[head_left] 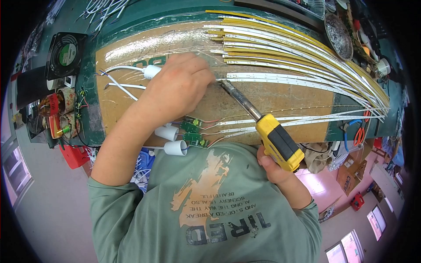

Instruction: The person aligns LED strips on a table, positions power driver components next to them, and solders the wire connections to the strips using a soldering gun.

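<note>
My right hand (272, 168) is wrapped round the handle of a yellow and black soldering gun (280, 142). Its dark tip points up and left, close to the ends of two white LED strips (280, 79). Beside that tip, my left hand (180, 83) is bent with its fingers drawn together; what they pinch is hidden beneath the hand. A white cylindrical cap (152, 71) with a white cable lies against the left hand's far side. Nearer my body are small green circuit boards (191, 127), wired to more LED strips, and white caps (175, 148) on cables.
Brown cardboard (118, 61) covers part of the green bench. Many yellow and white strips (272, 39) fan across the far right. A black fan (66, 55) stands at left. Pliers (346, 133) and orange-handled scissors (359, 135) are at the right edge, a metal dish (338, 37) beyond.
</note>
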Demonstrator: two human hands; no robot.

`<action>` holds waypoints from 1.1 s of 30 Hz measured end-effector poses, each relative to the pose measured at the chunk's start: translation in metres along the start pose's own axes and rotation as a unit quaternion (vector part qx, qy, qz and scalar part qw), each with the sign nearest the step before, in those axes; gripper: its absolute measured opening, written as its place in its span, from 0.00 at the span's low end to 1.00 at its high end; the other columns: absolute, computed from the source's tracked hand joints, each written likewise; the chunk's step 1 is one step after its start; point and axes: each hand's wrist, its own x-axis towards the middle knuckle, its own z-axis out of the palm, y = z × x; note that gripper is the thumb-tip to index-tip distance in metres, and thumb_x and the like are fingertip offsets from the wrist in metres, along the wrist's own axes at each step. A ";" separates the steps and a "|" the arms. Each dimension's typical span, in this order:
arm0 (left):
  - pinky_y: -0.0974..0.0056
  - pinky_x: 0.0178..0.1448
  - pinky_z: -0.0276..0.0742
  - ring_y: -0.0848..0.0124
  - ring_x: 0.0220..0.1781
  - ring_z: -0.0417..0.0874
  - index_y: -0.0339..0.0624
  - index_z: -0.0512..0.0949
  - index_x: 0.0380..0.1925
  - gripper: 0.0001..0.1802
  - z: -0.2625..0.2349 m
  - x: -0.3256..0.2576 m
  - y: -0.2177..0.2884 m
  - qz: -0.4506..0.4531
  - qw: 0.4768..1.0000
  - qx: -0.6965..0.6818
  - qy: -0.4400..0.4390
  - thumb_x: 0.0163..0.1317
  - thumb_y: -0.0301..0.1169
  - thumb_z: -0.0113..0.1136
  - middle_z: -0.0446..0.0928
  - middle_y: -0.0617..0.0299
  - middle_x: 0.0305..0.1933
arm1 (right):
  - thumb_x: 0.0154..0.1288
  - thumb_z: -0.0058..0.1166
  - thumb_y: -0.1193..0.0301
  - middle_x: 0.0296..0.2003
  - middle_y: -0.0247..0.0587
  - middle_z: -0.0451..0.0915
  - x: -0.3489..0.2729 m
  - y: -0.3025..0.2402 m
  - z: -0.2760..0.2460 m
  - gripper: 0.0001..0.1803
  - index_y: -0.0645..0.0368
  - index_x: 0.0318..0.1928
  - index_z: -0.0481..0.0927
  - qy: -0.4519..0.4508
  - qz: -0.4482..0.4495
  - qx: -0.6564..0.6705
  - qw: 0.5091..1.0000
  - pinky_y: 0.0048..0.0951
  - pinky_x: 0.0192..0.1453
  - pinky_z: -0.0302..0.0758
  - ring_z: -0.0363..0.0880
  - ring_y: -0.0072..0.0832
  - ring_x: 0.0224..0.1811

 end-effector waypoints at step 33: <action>0.55 0.52 0.72 0.59 0.44 0.77 0.42 0.80 0.30 0.04 0.004 0.000 0.002 0.005 0.999 0.000 0.036 0.54 0.26 0.59 0.75 0.60 0.34 | 0.63 0.62 0.63 0.28 0.33 0.70 -0.010 0.009 -0.006 0.34 0.65 0.64 0.66 -0.027 0.083 0.056 0.995 0.25 0.32 0.68 0.67 0.22 0.27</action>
